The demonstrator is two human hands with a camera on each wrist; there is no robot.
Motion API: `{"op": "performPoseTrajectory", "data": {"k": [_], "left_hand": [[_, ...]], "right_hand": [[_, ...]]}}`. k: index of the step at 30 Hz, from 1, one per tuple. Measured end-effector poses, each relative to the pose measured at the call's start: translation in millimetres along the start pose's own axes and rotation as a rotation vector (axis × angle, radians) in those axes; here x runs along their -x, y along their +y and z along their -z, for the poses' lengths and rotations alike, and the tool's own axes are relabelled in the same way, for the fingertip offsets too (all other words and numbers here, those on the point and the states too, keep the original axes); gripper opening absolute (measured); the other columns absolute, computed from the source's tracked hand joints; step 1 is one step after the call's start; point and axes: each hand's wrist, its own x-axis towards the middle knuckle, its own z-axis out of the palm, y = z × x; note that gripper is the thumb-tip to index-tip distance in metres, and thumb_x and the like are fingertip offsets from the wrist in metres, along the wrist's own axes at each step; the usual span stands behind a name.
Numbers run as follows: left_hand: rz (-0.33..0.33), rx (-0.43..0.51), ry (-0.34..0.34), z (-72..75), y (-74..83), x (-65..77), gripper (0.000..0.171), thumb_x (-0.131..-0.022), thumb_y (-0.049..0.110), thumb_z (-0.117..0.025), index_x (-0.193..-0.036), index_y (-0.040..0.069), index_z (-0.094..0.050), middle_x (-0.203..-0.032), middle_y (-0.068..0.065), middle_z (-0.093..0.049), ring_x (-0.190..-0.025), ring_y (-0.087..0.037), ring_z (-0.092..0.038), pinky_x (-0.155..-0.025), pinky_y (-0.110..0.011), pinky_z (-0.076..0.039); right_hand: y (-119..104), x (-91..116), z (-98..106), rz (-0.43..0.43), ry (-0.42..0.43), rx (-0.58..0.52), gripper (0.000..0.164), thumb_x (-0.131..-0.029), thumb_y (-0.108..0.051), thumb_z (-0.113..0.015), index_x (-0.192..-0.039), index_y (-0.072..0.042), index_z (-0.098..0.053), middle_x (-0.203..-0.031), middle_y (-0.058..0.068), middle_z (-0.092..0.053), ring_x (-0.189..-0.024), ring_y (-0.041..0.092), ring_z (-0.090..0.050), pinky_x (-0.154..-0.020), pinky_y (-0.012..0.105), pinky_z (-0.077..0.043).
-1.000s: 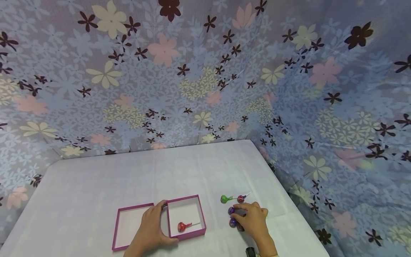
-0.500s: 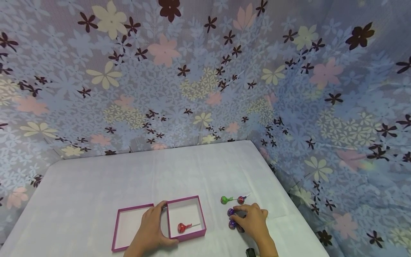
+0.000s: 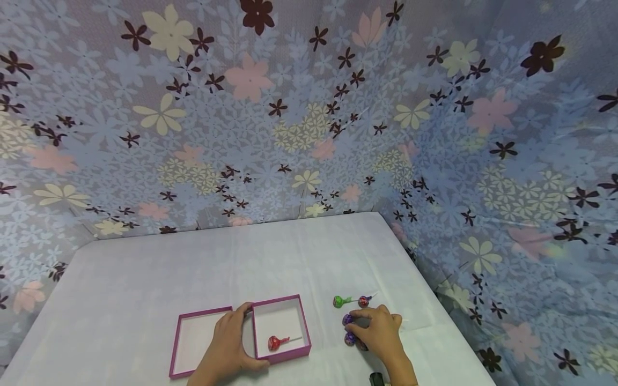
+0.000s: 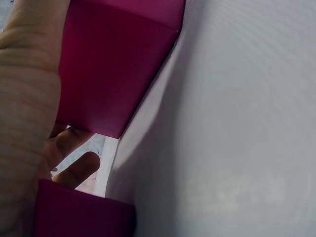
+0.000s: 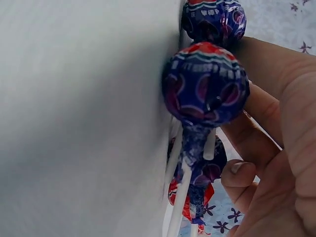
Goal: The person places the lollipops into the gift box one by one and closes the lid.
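Note:
My left hand (image 3: 227, 340) spans the left side of a small pink-edged white box (image 3: 286, 355), thumb along its front wall and fingers at its back left corner. Inside the box lies a red-wrapped lollipop (image 3: 274, 343). To the right, my right hand (image 3: 383, 332) pinches a purple-wrapped lollipop (image 3: 347, 319) between thumb and index finger, close over the table. Just in front of the thumb is a second purple lollipop (image 3: 350, 339); the right wrist view shows this purple lollipop (image 5: 205, 86) large, with more wrapped lollipops behind it. A darker one is partly hidden under the hand.
A shallow pink-edged tray (image 3: 175, 343), like a box lid, lies left of the box, partly behind my left hand. Beyond my right hand lie a green lollipop (image 3: 338, 301) and a red-and-blue lollipop (image 3: 363, 301). Flowered cloth (image 3: 251, 134) borders the white table (image 3: 193, 268).
The purple lollipops at my right hand have shifted very slightly toward the left and front. My left hand and the box keep their places; the whole view drifts slightly.

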Motion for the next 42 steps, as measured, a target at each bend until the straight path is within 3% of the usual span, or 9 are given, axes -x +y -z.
{"op": "performPoseTrajectory", "data": {"k": [10, 20, 27, 42], "left_hand": [[-0.01, -0.021, 0.012, -3.2, 2.5, 0.6, 0.138, -0.042, 0.073, -0.09, -0.149, 0.005, -0.036, -0.143, -0.012, -0.052, -0.13, -0.039, -0.044, -0.112, -0.061, -0.033], [0.013, -0.017, 0.022, -3.0, 4.9, 1.6, 0.137, -0.041, 0.073, -0.09, -0.149, 0.01, -0.036, -0.141, -0.01, -0.052, -0.131, -0.039, -0.042, -0.111, -0.06, -0.037], [0.017, -0.019, 0.001, -3.3, 4.1, 1.3, 0.137, -0.042, 0.073, -0.09, -0.15, 0.007, -0.036, -0.144, -0.011, -0.051, -0.132, -0.039, -0.042, -0.113, -0.061, -0.034], [0.021, -0.013, -0.015, -0.8, 3.7, 1.8, 0.139, -0.043, 0.074, -0.089, -0.152, 0.01, -0.033, -0.146, -0.009, -0.05, -0.136, -0.037, -0.039, -0.116, -0.059, -0.03]], "right_hand": [[4, 1, 7, -0.01, -0.013, -0.049, 0.032, -0.074, -0.042, -0.087, -0.101, -0.026, -0.08, -0.09, -0.012, -0.073, -0.081, 0.012, -0.044, -0.081, 0.046, -0.02], [-4, -5, 10, 0.061, 0.057, -0.052, 0.027, -0.073, -0.037, -0.089, -0.097, -0.027, -0.081, -0.092, -0.011, -0.076, -0.078, 0.011, -0.043, -0.08, 0.045, -0.02], [-18, -9, 8, 0.102, 0.095, -0.077, 0.025, -0.073, -0.034, -0.09, -0.096, -0.028, -0.081, -0.092, -0.01, -0.076, -0.081, 0.015, -0.049, -0.08, 0.046, -0.021], [-60, -19, -1, 0.28, 0.165, -0.193, 0.027, -0.069, -0.03, -0.093, -0.094, -0.031, -0.081, -0.095, -0.015, -0.076, -0.078, 0.02, -0.05, -0.076, 0.04, -0.016]]}}
